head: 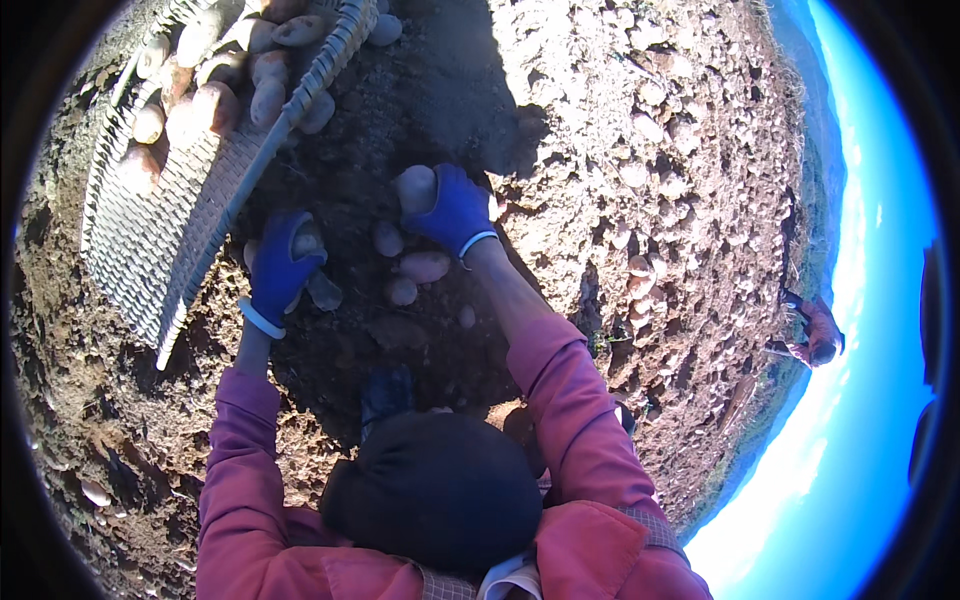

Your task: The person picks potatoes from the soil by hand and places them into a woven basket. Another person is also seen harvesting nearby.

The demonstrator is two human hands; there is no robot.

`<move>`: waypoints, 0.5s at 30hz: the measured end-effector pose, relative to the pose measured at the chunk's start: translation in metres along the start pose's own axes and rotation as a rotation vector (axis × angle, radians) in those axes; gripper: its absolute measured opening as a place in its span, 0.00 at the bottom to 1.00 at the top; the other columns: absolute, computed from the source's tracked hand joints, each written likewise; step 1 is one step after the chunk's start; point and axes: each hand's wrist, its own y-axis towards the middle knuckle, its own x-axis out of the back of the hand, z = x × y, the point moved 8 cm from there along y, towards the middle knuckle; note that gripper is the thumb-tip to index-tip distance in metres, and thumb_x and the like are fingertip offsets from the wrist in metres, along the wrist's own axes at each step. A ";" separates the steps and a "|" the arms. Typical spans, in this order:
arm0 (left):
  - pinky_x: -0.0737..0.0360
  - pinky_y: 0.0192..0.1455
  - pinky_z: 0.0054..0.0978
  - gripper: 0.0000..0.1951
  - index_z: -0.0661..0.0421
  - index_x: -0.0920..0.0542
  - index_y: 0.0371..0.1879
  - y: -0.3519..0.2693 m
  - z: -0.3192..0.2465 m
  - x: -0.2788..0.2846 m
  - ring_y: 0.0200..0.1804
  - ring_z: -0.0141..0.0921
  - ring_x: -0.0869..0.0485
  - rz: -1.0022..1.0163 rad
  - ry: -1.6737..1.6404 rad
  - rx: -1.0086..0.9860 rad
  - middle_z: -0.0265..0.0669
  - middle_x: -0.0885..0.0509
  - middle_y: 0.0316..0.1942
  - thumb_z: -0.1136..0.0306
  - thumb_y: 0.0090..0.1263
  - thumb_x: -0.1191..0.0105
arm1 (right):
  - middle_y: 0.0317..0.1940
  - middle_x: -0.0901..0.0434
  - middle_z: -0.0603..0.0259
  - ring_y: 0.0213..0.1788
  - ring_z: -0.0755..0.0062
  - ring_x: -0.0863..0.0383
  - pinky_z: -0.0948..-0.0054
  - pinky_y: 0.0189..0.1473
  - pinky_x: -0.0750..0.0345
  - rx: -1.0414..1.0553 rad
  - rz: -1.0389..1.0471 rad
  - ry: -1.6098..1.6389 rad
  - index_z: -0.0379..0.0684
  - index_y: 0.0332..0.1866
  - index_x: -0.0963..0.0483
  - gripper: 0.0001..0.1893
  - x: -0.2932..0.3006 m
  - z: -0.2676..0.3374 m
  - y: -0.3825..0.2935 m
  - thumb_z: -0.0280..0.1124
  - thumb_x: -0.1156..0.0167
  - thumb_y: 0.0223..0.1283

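Observation:
Both of my hands wear blue gloves with white cuffs. My right hand [455, 210] is closed around a large pale potato [416, 190] over shaded soil. My left hand [283, 259], beside the woven basket, grips a potato [306, 241]; another potato [324, 291] lies just below its fingers. Between the hands, several potatoes rest on the dirt, among them a pinkish one [424, 267] and a rounder one [388, 238]. The woven basket [161, 240] stands tilted at the upper left, with several potatoes [216, 109] inside it.
More potatoes lie by the basket's far edge [385, 30]. A small pile of potatoes [641, 289] sits on sunlit, uneven soil to the right. Farther off, at the field's edge, another person [817, 330] is bending. A dark boot [386, 394] shows near my knees.

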 end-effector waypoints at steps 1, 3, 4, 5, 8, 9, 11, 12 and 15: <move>0.24 0.51 0.33 0.27 0.54 0.27 0.61 -0.011 -0.006 0.002 0.51 0.33 0.23 -0.007 -0.326 0.032 0.39 0.23 0.53 0.69 0.60 0.38 | 0.54 0.25 0.47 0.56 0.47 0.23 0.55 0.57 0.26 0.017 0.012 0.113 0.37 0.59 0.33 0.41 0.012 -0.008 -0.010 0.52 0.28 0.43; 0.22 0.45 0.25 0.20 0.57 0.26 0.58 -0.048 -0.002 -0.002 0.43 0.30 0.19 0.077 -0.923 0.419 0.37 0.19 0.45 0.72 0.67 0.45 | 0.54 0.24 0.52 0.56 0.62 0.23 0.64 0.58 0.25 -0.210 -0.074 0.748 0.38 0.62 0.35 0.42 0.030 -0.023 -0.031 0.50 0.25 0.45; 0.22 0.44 0.22 0.19 0.58 0.26 0.58 -0.057 -0.010 -0.002 0.42 0.29 0.18 0.069 -1.137 0.468 0.37 0.18 0.44 0.74 0.68 0.47 | 0.53 0.24 0.54 0.54 0.64 0.22 0.66 0.56 0.24 -0.180 0.008 1.043 0.38 0.62 0.35 0.37 0.042 -0.016 -0.030 0.47 0.29 0.51; 0.21 0.42 0.20 0.18 0.58 0.26 0.58 -0.063 -0.020 0.000 0.42 0.29 0.18 0.043 -1.360 0.463 0.37 0.17 0.43 0.76 0.68 0.49 | 0.52 0.23 0.57 0.52 0.67 0.21 0.69 0.54 0.23 -0.320 0.087 1.290 0.38 0.63 0.35 0.33 0.047 -0.014 -0.030 0.44 0.32 0.58; 0.19 0.47 0.26 0.16 0.55 0.26 0.57 -0.068 -0.053 0.019 0.49 0.31 0.18 0.021 -0.794 0.050 0.38 0.19 0.48 0.66 0.73 0.52 | 0.50 0.21 0.55 0.48 0.66 0.19 0.66 0.48 0.20 -0.027 0.164 1.627 0.43 0.59 0.29 0.26 0.090 0.031 -0.018 0.54 0.51 0.70; 0.18 0.45 0.27 0.16 0.54 0.25 0.55 -0.069 -0.049 0.011 0.47 0.32 0.17 0.053 -0.881 0.111 0.39 0.18 0.46 0.60 0.74 0.52 | 0.50 0.21 0.54 0.47 0.65 0.19 0.65 0.47 0.19 -0.006 0.205 1.621 0.43 0.59 0.29 0.27 0.092 0.041 -0.016 0.56 0.54 0.70; 0.15 0.42 0.28 0.20 0.51 0.22 0.51 -0.073 -0.029 -0.010 0.44 0.35 0.15 0.078 -1.280 0.406 0.41 0.17 0.42 0.47 0.74 0.53 | 0.48 0.21 0.53 0.45 0.63 0.18 0.62 0.45 0.19 0.198 0.392 1.729 0.44 0.59 0.29 0.31 0.095 0.065 -0.024 0.61 0.61 0.70; 0.15 0.42 0.29 0.20 0.49 0.22 0.51 -0.078 -0.025 -0.025 0.43 0.35 0.15 0.132 -1.587 0.570 0.41 0.16 0.41 0.47 0.74 0.52 | 0.48 0.21 0.53 0.43 0.62 0.18 0.62 0.43 0.19 0.151 0.516 1.901 0.43 0.59 0.30 0.32 0.084 0.071 -0.030 0.62 0.62 0.70; 0.13 0.38 0.33 0.19 0.46 0.20 0.49 -0.090 -0.015 -0.049 0.41 0.38 0.14 0.169 -1.933 0.813 0.42 0.15 0.41 0.46 0.73 0.51 | 0.49 0.21 0.50 0.44 0.61 0.19 0.62 0.45 0.19 -0.036 0.512 1.982 0.43 0.63 0.33 0.28 0.050 0.056 -0.045 0.55 0.58 0.71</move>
